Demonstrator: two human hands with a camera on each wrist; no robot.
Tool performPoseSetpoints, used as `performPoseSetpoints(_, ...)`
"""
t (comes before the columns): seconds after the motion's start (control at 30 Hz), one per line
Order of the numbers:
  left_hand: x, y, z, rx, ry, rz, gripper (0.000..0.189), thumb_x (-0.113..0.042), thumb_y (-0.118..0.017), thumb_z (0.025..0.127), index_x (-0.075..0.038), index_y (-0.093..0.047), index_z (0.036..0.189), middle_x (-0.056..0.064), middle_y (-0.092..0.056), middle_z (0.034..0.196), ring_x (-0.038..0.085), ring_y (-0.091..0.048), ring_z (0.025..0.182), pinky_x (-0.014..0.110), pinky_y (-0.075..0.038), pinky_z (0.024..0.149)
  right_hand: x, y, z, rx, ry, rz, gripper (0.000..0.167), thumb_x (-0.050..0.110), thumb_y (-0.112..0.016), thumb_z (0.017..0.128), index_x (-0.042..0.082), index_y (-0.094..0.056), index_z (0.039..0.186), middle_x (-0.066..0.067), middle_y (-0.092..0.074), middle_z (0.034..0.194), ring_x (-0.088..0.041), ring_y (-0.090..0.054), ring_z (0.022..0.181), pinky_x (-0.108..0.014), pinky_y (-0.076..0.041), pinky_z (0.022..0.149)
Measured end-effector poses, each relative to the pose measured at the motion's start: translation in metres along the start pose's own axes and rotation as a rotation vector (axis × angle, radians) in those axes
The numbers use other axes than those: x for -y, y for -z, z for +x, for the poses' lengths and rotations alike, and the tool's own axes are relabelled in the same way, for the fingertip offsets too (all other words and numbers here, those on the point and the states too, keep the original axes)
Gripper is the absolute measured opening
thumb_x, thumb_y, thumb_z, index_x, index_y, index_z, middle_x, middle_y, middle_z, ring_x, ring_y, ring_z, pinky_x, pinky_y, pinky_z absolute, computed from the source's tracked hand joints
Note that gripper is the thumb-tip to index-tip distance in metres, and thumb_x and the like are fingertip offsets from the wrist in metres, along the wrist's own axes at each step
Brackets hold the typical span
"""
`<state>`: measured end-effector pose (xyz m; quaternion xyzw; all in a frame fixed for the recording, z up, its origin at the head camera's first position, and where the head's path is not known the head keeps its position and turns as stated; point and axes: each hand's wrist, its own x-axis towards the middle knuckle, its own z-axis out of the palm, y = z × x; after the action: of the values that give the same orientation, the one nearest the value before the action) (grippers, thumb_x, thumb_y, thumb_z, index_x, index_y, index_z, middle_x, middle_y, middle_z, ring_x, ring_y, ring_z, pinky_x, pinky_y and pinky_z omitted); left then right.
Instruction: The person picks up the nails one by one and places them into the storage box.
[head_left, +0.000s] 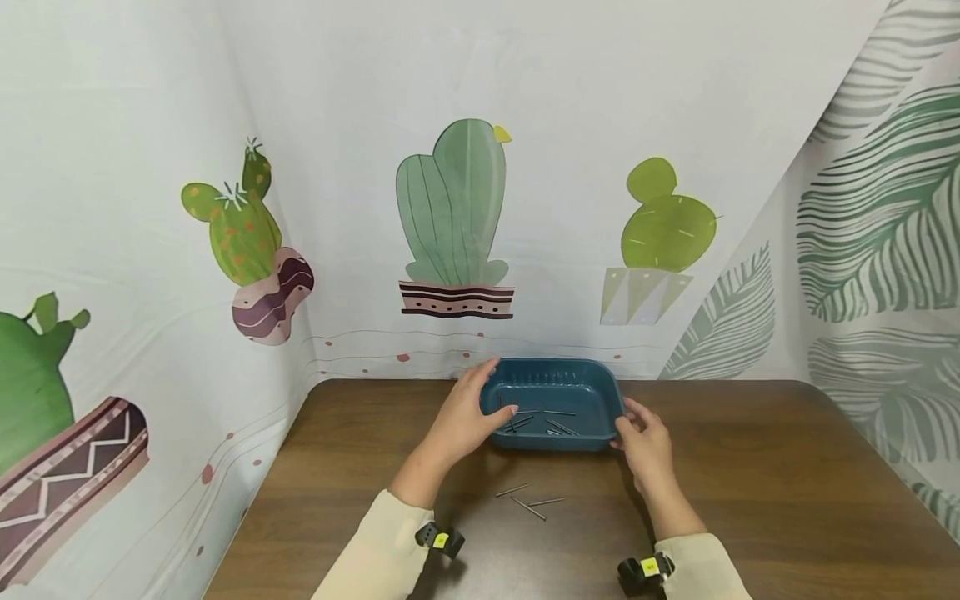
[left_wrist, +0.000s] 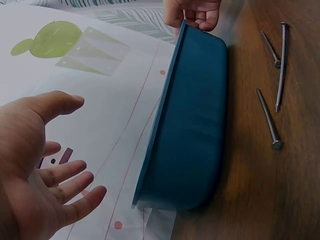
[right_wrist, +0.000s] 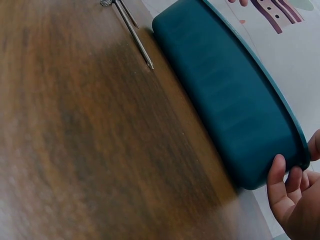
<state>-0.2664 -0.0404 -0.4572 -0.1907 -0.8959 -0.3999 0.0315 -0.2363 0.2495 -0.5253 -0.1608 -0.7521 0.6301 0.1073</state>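
Observation:
A dark teal plastic tray (head_left: pixel 551 442) sits toward the back of the wooden table, with several nails (head_left: pixel 561 412) lying loose on its floor. My right hand (head_left: pixel 647 440) pinches the tray's right front corner, thumb and fingers at the rim. At the tray's left end, my left hand (head_left: pixel 463 417) is spread, its thumb overlapping the rim in the head view. In the left wrist view, a gap shows between those fingers (left_wrist: pixel 75 190) and the tray wall (left_wrist: pixel 185 120). Three loose nails (head_left: pixel 529 509) lie on the table in front of the tray.
Behind the brown wooden table (head_left: pixel 750 500) hangs a white cloth (head_left: pixel 562 83) printed with cacti and leaves. The tray stands close to the table's back edge. Both wrists carry small black cameras (head_left: pixel 441 540) over cream sleeves.

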Motion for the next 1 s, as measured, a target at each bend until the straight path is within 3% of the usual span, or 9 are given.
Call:
performPoseSetpoints(0.37, 0.003, 0.001, -0.013, 0.027, -0.051, 0.003, 0.078, -0.035, -0.076, 0.090, -0.017, -0.037, 0.155, 0.010, -0.053, 0.144, 0.027, -0.054, 0.133, 0.050, -0.047, 0.109, -0.001, 0.000, 0.000, -0.005, 0.003, -0.001, 0.049, 0.006, -0.049, 0.097, -0.001, -0.049, 0.145, -0.011, -0.041, 0.116, -0.013, -0.052, 0.093, -0.020, -0.059, 0.068)
performPoseSetpoints(0.63, 0.001, 0.002, -0.026, 0.037, -0.069, 0.014, 0.052, -0.029, -0.077, 0.090, -0.009, -0.058, 0.134, 0.008, -0.063, 0.118, 0.020, -0.063, 0.110, 0.040, -0.054, 0.092, 0.000, -0.001, -0.001, -0.011, 0.007, -0.007, 0.050, 0.006, -0.049, 0.095, -0.002, -0.048, 0.145, -0.012, -0.041, 0.117, -0.013, -0.052, 0.093, -0.020, -0.059, 0.068)
performPoseSetpoints(1.0, 0.003, -0.007, -0.035, 0.110, -0.113, 0.087, 0.028, -0.020, -0.077, 0.088, -0.011, -0.067, 0.112, -0.003, -0.062, 0.100, 0.012, -0.062, 0.092, 0.028, -0.054, 0.082, 0.000, -0.002, -0.001, -0.011, 0.006, -0.005, 0.050, 0.006, -0.049, 0.096, -0.002, -0.048, 0.145, -0.012, -0.042, 0.117, -0.013, -0.053, 0.092, -0.018, -0.058, 0.067)
